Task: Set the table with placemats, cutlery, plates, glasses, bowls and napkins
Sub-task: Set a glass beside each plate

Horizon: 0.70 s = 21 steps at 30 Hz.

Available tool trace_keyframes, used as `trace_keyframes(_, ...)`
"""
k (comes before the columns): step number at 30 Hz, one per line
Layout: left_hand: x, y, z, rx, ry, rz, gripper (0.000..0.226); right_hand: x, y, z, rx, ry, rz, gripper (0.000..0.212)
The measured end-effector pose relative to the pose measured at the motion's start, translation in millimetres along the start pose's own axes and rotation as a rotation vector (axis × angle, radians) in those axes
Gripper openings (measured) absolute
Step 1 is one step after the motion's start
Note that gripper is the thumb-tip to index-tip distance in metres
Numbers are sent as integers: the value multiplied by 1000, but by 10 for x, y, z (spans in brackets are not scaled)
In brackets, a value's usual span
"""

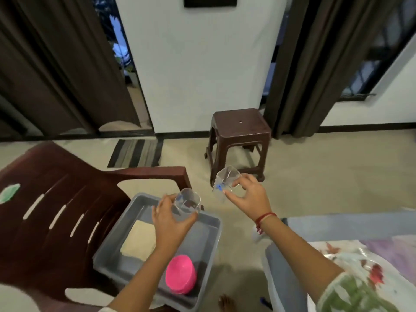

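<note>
Head view, left hand (171, 219): fingers curled round a clear glass (188, 202), just above the grey tray (216, 221).
Right hand (249, 194): fingertips pinching a second glass (226, 179), tilted, out over the floor.
In tray: pink bowl (180, 274) near, beige cloth (139, 240) left.
Tip: level both glasses, grip firmly, carry right to the table (382, 255).

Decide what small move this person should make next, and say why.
The left hand grips one glass over the grey tray, the right hand pinches the other glass clear of it; neither is set down. So probably swing both right toward the table.
</note>
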<state>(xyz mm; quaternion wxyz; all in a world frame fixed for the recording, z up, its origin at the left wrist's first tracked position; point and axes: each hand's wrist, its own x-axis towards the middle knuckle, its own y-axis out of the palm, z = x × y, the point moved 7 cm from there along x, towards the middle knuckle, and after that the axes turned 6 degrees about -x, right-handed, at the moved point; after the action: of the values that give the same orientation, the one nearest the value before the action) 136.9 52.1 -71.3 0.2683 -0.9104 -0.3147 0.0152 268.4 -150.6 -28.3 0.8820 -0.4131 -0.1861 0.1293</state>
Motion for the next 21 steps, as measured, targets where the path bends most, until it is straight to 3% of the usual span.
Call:
trace_keyframes(5, 30, 150, -697, -39, 175, 93, 61, -268, -651, -50, -74, 64, -223, 24)
trace_keyframes(12, -479, 718, -1551, -140, 394, 307, 54, -944, -1697, -342, -111, 170, -526, 39)
trace_keyframes(21, -1801, 1504, -2868, -334, 593, 650, 65, -2842, -3115, -675, -102, 379, -1076, 31)
